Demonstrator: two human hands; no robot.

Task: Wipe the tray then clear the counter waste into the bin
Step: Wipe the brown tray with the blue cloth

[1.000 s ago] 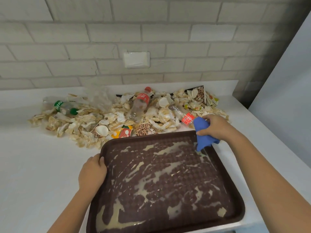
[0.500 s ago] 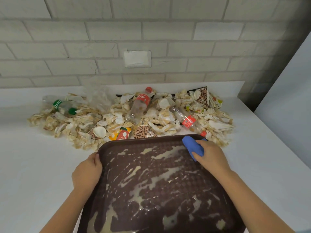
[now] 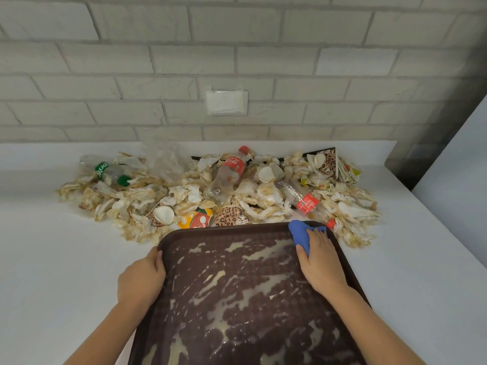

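Presently, step: the first half of the task, wiping. I judge it barely begun, since pale creamy smears cover nearly the whole tray floor.
Counter: white flat counter (image 3: pixel 66 259) runs back to a grey brick wall at 12 o'clock. No bin is in view.
Tray: brown rectangular textured plastic tray (image 3: pixel 245 299) lies on the counter at 6 o'clock, with its far rim just beside the waste.
Waste: heap of crumpled stained paper napkins, printed cups and clear plastic bottles (image 3: pixel 263 191) spreads from 10 to 2 o'clock. Neither hand touches it.
Left hand: left hand (image 3: pixel 141 280) at 8 o'clock clasps the tray's left rim, fingers curled round the edge.
Right hand: right hand (image 3: pixel 320 262) sits at the tray's 1 o'clock corner, grasping the cloth with the palm bearing down.
Cloth: blue bunched cloth (image 3: pixel 299 233) pokes out past thumb and forefinger and touches the tray's far-right corner.
Next move (judgement): drag the cloth from 1 o'clock toward 7 in firm, overlapping passes. The left hand should brace so the tray does not slide. The cloth will probably need refolding as it loads up.
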